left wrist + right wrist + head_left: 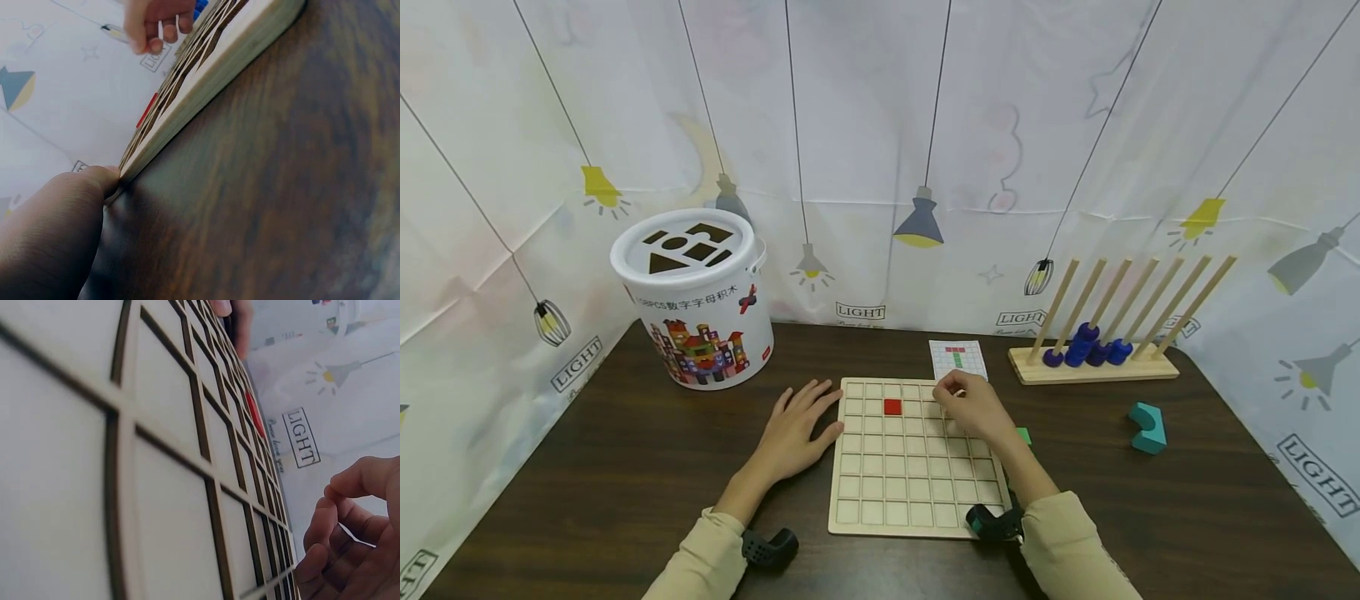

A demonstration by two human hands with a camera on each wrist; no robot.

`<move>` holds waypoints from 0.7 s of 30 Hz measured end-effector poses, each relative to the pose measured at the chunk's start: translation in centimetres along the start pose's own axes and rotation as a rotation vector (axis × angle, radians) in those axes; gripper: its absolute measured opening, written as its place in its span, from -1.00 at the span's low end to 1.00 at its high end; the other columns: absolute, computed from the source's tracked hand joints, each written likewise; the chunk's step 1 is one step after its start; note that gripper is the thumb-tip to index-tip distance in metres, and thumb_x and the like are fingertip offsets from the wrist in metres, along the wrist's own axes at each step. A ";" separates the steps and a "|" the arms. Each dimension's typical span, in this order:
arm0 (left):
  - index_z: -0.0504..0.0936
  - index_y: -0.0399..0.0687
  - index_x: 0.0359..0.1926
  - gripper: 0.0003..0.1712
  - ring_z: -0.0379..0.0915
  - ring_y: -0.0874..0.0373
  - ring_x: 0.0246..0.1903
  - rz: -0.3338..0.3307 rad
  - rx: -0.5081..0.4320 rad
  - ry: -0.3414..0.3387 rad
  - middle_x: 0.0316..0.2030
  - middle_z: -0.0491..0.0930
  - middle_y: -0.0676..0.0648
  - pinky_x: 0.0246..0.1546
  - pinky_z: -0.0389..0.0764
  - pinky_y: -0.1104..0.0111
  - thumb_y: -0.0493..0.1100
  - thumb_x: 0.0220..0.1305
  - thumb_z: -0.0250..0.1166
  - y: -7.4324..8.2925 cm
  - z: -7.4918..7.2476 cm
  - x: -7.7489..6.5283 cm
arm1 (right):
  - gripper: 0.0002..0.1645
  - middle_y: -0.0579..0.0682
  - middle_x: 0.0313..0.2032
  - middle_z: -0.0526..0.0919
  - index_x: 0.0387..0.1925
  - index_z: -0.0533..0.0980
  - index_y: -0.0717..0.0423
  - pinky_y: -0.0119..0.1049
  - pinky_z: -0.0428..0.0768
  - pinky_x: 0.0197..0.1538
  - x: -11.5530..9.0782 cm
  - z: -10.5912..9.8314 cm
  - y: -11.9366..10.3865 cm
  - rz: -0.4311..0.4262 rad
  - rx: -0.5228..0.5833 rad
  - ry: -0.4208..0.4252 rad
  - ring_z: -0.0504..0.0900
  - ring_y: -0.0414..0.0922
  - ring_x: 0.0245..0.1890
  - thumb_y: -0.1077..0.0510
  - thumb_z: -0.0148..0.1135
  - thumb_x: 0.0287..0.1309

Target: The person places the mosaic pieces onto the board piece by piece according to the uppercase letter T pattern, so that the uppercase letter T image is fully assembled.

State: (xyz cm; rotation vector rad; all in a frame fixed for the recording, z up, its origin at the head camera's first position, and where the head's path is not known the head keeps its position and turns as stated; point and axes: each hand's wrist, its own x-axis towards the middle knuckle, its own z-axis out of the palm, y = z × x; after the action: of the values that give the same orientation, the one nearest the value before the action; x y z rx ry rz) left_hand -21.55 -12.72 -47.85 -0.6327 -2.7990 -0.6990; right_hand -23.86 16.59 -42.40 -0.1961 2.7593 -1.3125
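Note:
A pale wooden grid board (837,523) lies flat on the dark table, with one red square (892,407) in its upper part. My left hand (800,429) rests beside the board's left edge, fingers spread; in the left wrist view its thumb (78,194) touches the board's side. Over the board's upper right, my right hand (973,406) hovers with curled fingers. The right wrist view shows its thumb and a fingertip meeting, no piece visible between them. Just behind the board lies a card (973,354) with a red and green T-shaped pattern, partly covered by the right hand.
A green piece (1024,435) shows past the right forearm. A white lidded bucket (700,292) stands back left. At back right is a wooden peg stand (1101,375) with blue rings (1084,343); a teal arch block (1148,428) lies in front. A printed curtain (865,125) hangs behind.

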 end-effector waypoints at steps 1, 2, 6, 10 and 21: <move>0.33 0.13 0.36 -0.39 0.04 -0.09 0.42 -0.002 0.003 -0.002 0.38 0.24 -0.10 0.38 -0.06 -0.17 0.19 0.36 0.04 0.0 0.0 0.0 | -0.76 0.08 -0.26 0.62 -0.23 0.56 0.14 -0.31 0.48 -0.35 -0.1 -0.2 0.1 0.004 0.000 -0.001 0.52 -0.11 -0.36 0.08 0.04 0.28; 0.33 0.13 0.36 -0.39 0.04 -0.09 0.42 -0.002 0.003 -0.003 0.39 0.23 -0.09 0.38 -0.06 -0.17 0.19 0.36 0.04 0.0 0.0 0.0 | -0.76 0.09 -0.26 0.62 -0.23 0.56 0.14 -0.32 0.49 -0.34 -0.1 -0.4 0.3 0.009 0.005 0.004 0.53 -0.10 -0.36 0.08 0.05 0.28; 0.31 0.14 0.36 -0.38 0.03 -0.07 0.42 -0.007 0.009 -0.011 0.39 0.22 -0.08 0.38 -0.07 -0.16 0.21 0.36 0.03 -0.1 0.1 0.0 | -0.76 0.12 -0.26 0.61 -0.22 0.55 0.15 -0.32 0.50 -0.37 -0.4 -1.3 0.8 0.014 0.003 0.008 0.56 -0.09 -0.38 0.08 0.06 0.27; 0.31 0.15 0.37 -0.38 0.03 -0.06 0.43 -0.009 0.007 -0.013 0.40 0.21 -0.07 0.39 -0.08 -0.15 0.21 0.36 0.03 -0.1 0.1 0.0 | -0.76 0.10 -0.29 0.60 -0.22 0.55 0.13 -0.32 0.47 -0.35 -0.6 -2.1 1.6 0.024 -0.021 0.018 0.51 -0.10 -0.37 0.06 0.08 0.27; 0.35 0.12 0.34 -0.40 0.07 -0.09 0.41 0.018 0.000 0.030 0.37 0.25 -0.09 0.37 -0.05 -0.17 0.17 0.34 0.07 -0.3 0.4 -0.1 | -0.74 0.14 -0.27 0.63 -0.18 0.54 0.14 -0.30 0.51 -0.27 -1.6 -4.1 3.5 0.010 -0.033 0.022 0.58 -0.07 -0.34 0.04 0.10 0.30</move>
State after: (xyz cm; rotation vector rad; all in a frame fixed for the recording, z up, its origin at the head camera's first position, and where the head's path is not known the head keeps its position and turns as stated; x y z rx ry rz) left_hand -21.63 -12.80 -48.31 -0.6411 -2.7621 -0.6997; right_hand -23.10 22.18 -42.52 -0.1707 2.7983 -1.2749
